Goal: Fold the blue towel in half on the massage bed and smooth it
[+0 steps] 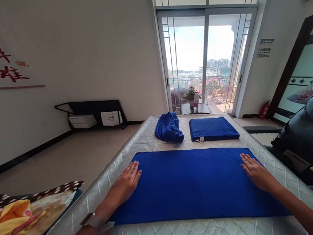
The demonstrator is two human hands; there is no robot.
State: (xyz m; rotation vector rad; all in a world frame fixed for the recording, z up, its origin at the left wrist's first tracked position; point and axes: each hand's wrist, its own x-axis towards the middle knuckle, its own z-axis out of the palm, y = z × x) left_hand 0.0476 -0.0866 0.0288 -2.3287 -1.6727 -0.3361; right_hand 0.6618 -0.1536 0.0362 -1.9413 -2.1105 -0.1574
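Note:
A blue towel (192,187) lies spread flat across the quilted mattress (210,233) in front of me. My left hand (128,182) rests on its left edge with the fingers stretched out. On the opposite edge lies my right hand (255,171), also flat, fingers extended and pointing away from me. Neither hand holds anything. Behind the spread towel, a crumpled blue cloth (168,128) sits in a heap at the left. Beside it, to the right, is a neat stack of folded blue towels (213,128) with a white tag showing.
A small table with a water bottle (196,101) and a potted plant (190,94) stands beyond the mattress, before sliding glass doors (207,60). Patterned bedding (23,220) is at lower left. A black chair (308,137) stands close on the right. A low black rack (95,106) lines the wall.

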